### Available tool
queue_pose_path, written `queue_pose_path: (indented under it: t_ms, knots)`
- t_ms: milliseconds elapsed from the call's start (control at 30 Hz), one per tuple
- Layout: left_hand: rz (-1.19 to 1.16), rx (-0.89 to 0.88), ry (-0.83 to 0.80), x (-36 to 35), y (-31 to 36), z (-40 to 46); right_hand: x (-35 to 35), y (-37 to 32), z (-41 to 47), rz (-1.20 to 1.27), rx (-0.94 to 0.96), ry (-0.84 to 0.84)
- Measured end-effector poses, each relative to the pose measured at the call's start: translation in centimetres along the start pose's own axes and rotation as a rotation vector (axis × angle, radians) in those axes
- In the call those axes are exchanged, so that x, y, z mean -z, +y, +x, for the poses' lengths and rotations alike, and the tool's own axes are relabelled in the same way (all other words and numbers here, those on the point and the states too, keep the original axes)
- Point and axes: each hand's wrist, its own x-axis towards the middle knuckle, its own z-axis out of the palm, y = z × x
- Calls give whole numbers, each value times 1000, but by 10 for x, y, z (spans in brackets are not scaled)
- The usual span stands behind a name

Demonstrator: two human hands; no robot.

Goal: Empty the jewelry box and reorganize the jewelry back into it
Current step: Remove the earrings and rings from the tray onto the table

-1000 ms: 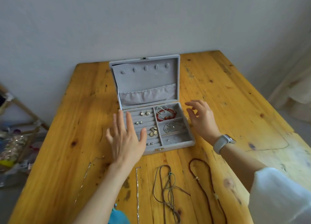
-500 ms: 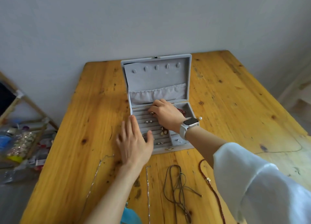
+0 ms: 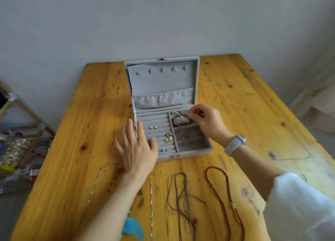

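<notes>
The grey jewelry box point(image 3: 204, 150) stands open mid-table, its lid point(image 3: 163, 77) upright. My left hand point(image 3: 137, 150) lies flat with spread fingers on the box's front left corner. My right hand point(image 3: 208, 122) hovers over the back right compartment and pinches a small earring between thumb and fingertips. Under it lie a red bead bracelet point(image 3: 178, 122) and a silver bangle point(image 3: 176, 113). Stud earrings point(image 3: 153, 127), shell earrings point(image 3: 168, 137) and tiny studs point(image 3: 165, 149) sit in the ring rows.
In front of the box lie a silver chain point(image 3: 94, 186), a second silver chain point(image 3: 150, 195), a brown cord necklace point(image 3: 181, 195) and a dark red bead necklace point(image 3: 226, 186). A thin chain point(image 3: 293, 157) lies at the right. A cluttered rack point(image 3: 21, 141) stands left of the table.
My right hand reached to the back ring row, picked up the earrings there, then drew back right over the bracelet compartment. That row is now bare. My left hand stayed put.
</notes>
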Motion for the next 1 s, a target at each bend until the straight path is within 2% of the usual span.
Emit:
queue_pose_path:
  t_ms: [100, 200, 300, 433, 633, 833, 1000]
  knots:
    - [38, -167, 188, -1, 11, -3, 35, 37, -20, -25, -125, 101]
    - [-50, -379, 242, -2, 43, -5, 53, 67, -38, -64, -210, 112]
    - [-128, -526, 148, -10, 84, -8, 59, 82, -47, -36, -242, 145]
    - [-98, -606, -16, -28, 119, -8, 66, 95, -51, 26, -282, 222]
    - [7, -672, -188, -55, 171, 3, 76, 115, -52, 239, -374, 516]
    - [92, -678, -201, -68, 193, 19, 71, 119, -52, 141, -308, 462]
    - [58, -544, -143, -60, 168, 40, 67, 112, -54, -59, -165, 236]
